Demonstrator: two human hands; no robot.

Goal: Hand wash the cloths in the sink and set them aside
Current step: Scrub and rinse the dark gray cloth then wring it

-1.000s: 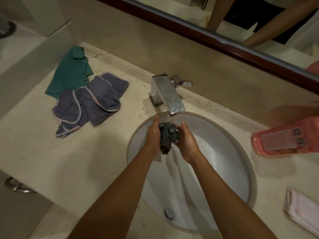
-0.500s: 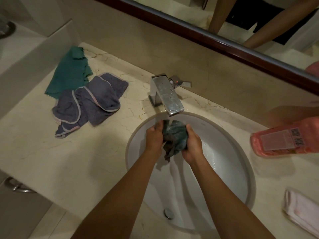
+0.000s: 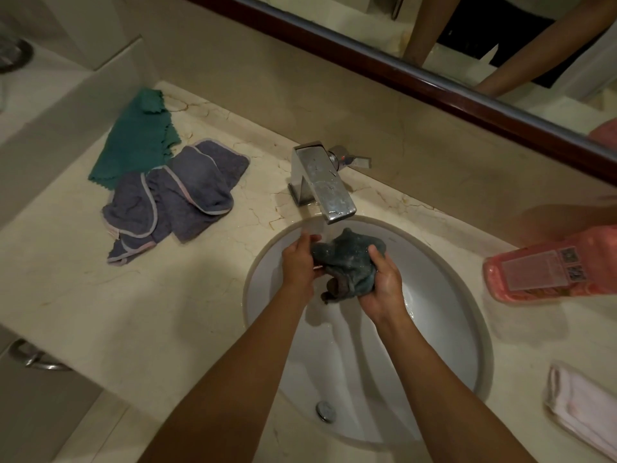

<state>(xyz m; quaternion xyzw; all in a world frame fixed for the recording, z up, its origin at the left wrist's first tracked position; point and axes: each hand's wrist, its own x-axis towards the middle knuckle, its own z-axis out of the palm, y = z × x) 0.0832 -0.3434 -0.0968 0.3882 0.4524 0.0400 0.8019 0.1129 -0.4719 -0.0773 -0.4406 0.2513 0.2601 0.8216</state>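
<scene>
Two hands: both over the basin, each with its grip clamped on one wet cloth.
Left hand (image 3: 298,265): fingers curled onto the cloth's left edge.
Right hand (image 3: 384,285): thumb on top, fingers wrapped under the cloth's right side.
Dark teal cloth (image 3: 347,262): bunched between the hands, just below the spout, one end hanging down toward the basin.
Faucet (image 3: 320,182): square chrome, water running from its spout onto the cloth.
Sink (image 3: 444,315): white oval basin, drain (image 3: 324,411) at its near end.
Counter (image 3: 100,295): pale marble.
Grey cloths (image 3: 173,198): crumpled, pale-edged, well left of the sink.
Green cloth (image 3: 133,142): flat, partly under the grey ones, by the back wall.
Pink bottle (image 3: 547,265): lying on its side, right of the sink.
White folded cloth (image 3: 584,409): near right edge of the counter.
</scene>
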